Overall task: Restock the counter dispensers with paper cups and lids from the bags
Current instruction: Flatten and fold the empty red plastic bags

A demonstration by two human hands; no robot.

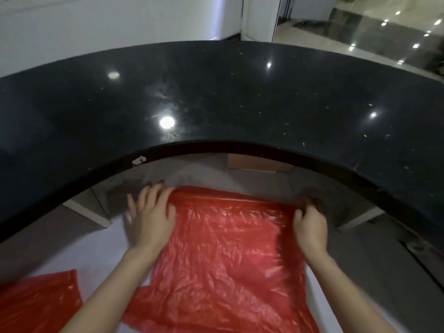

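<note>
A flat, crinkled red plastic bag lies spread on a pale lower work surface in front of me. My left hand rests on its far left corner with fingers spread and fairly straight. My right hand grips the bag's far right corner, fingers curled over the edge. A second red plastic bag lies at the lower left. No cups, lids or dispensers are in view.
A glossy black curved counter arcs over the lower surface, its near edge just beyond my hands. A brown cardboard box sits under the counter. Shiny tiled floor lies at the far right.
</note>
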